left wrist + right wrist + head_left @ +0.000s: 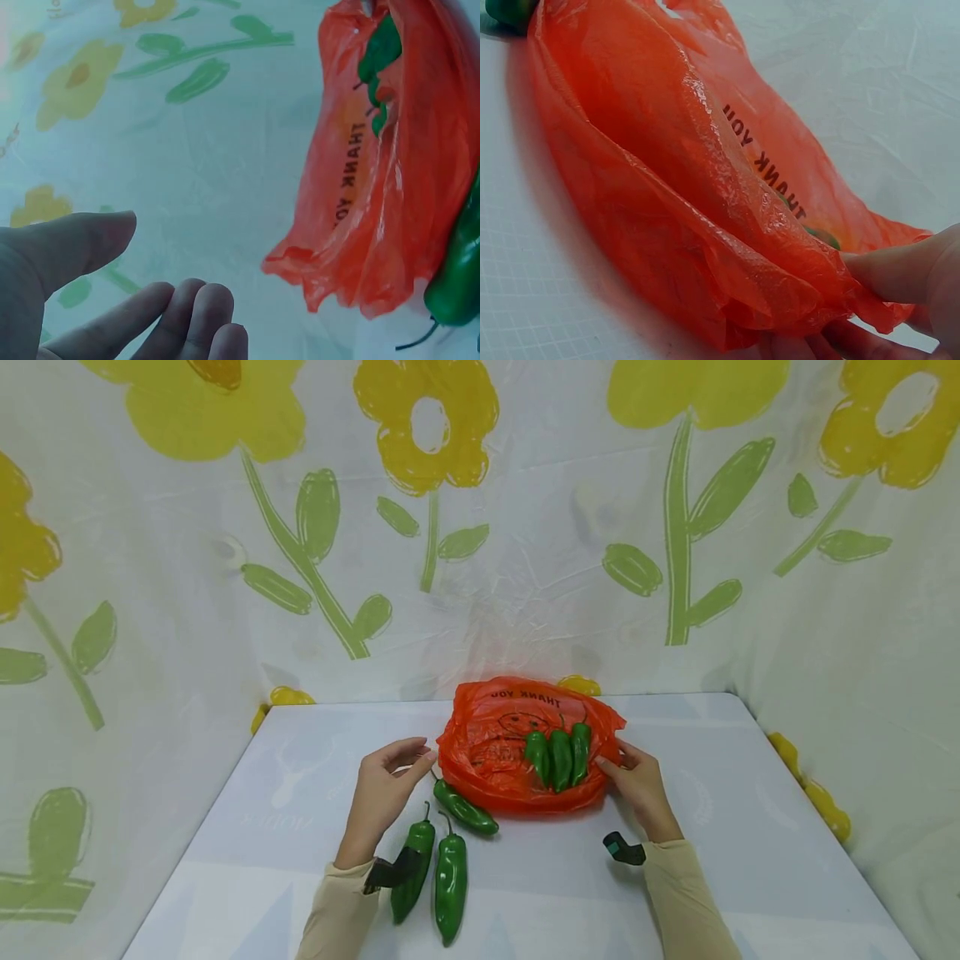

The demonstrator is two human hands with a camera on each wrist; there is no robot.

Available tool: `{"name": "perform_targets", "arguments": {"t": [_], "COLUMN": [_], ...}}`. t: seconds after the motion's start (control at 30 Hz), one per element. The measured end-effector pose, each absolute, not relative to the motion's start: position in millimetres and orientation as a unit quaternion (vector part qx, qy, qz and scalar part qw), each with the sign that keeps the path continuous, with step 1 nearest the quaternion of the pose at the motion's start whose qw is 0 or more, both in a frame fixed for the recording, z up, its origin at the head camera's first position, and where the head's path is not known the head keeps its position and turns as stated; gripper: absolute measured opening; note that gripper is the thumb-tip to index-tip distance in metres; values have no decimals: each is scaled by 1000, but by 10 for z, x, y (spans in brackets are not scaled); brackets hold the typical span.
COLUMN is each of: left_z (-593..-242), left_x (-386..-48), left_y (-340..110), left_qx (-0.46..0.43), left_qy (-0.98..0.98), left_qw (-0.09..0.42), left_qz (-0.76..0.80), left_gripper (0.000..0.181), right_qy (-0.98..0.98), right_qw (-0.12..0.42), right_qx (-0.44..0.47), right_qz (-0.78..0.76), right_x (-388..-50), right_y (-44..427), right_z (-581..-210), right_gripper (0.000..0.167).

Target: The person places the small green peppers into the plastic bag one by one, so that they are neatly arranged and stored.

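Observation:
A red plastic bag (487,752) printed with "THANK YOU" lies spread at the middle of the table, its mouth gaping. Three green peppers (559,762) rest side by side inside it. With thumb and fingers, my right hand (637,781) pinches the bag's right edge; the right wrist view shows the red film (795,300) between them. My left hand (386,789) hovers just left of the bag, holding nothing, fingers loosely bent and apart from the plastic in the left wrist view. One loose pepper (465,808) lies against the bag's front left.
Two more green peppers, one (450,889) fully in sight and one (414,860) partly behind the left wrist camera, lie on the white table (555,893) near its front. A flower-printed cloth (525,568) hangs behind the table and along both sides.

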State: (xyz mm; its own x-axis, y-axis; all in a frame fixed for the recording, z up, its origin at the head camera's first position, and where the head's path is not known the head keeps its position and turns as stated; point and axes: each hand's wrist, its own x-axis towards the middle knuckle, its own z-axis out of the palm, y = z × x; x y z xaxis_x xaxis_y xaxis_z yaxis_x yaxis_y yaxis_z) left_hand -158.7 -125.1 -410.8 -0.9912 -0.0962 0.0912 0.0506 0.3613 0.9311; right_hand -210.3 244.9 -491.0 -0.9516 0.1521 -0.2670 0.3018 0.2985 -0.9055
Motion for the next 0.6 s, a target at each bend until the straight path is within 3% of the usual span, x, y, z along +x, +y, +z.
{"name": "perform_targets", "arguments": {"t": [0.6], "left_z": [-4333], "left_x": [-1300], "left_y": [-1644], "left_qx": [96], "left_qy": [-853], "left_qw": [41], "left_qz": [-511], "left_gripper": [43], "right_qy": [805], "right_qw": [62], "right_qx": [141], "right_qz": [-572], "right_x": [-2132], "right_y": [2464], "right_z": [-4938], "right_gripper": [64]}}
